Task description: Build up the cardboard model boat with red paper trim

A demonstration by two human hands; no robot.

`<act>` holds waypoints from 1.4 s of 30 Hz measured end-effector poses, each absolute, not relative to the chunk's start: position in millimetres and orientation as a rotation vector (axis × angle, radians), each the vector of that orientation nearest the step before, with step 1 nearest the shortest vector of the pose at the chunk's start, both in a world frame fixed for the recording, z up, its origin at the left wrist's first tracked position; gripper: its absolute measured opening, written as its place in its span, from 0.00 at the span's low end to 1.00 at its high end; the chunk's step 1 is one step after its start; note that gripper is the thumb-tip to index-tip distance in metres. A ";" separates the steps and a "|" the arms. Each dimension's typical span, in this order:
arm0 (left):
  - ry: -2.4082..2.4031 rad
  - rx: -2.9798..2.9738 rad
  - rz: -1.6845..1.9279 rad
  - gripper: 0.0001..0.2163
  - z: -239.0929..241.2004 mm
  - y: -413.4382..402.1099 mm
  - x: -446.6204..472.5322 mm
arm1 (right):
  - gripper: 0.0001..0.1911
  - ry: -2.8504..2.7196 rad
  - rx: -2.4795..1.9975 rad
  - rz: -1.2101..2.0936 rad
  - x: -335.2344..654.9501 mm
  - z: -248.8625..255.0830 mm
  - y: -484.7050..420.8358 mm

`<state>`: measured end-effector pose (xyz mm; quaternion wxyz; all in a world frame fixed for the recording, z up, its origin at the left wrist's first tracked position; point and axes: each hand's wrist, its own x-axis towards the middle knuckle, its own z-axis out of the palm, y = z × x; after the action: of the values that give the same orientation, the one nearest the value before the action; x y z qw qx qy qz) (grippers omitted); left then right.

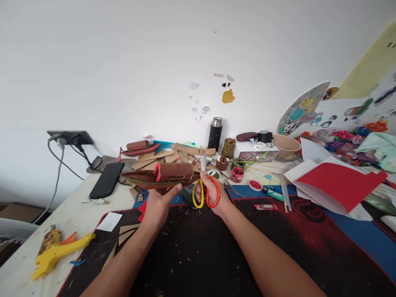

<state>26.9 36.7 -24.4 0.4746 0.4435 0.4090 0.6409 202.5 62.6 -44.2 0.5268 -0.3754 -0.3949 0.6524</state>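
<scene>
- Left hand gripping cardboard model boat from beneath, raised above black desk mat.
- Right hand closed through handles of scissors, blades upright, touching boat's right end.
- Yellow glue gun far left.

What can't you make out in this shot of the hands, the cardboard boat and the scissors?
Head view only:
- Scissors: blade tips lost against the clutter behind.
- Cardboard boat: underside hidden by the left hand.
- Right hand: fingers hidden inside the handles.
- Small jars: contents too small to tell.
</scene>
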 end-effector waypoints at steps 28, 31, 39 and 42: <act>1.169 1.010 1.107 0.31 -8.9 36.4 -4.6 | 0.18 -0.822 -1.004 1.388 222.2 -37.6 80.0; 1.233 1.100 1.028 0.33 -4.3 33.7 -7.2 | 0.18 -0.850 -1.020 1.381 220.0 -38.0 77.5; 1.202 1.038 0.926 0.32 -9.2 37.3 -15.8 | 0.20 -0.955 -1.056 1.350 219.0 -38.2 75.0; 1.218 0.934 0.959 0.28 -16.7 39.1 -15.5 | 0.25 -0.962 -1.043 1.344 218.2 -37.3 74.1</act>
<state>-15.5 39.1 -16.7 0.6178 0.4059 0.5291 0.4166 218.2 74.1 -37.3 0.5592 -0.4425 -0.4080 0.5701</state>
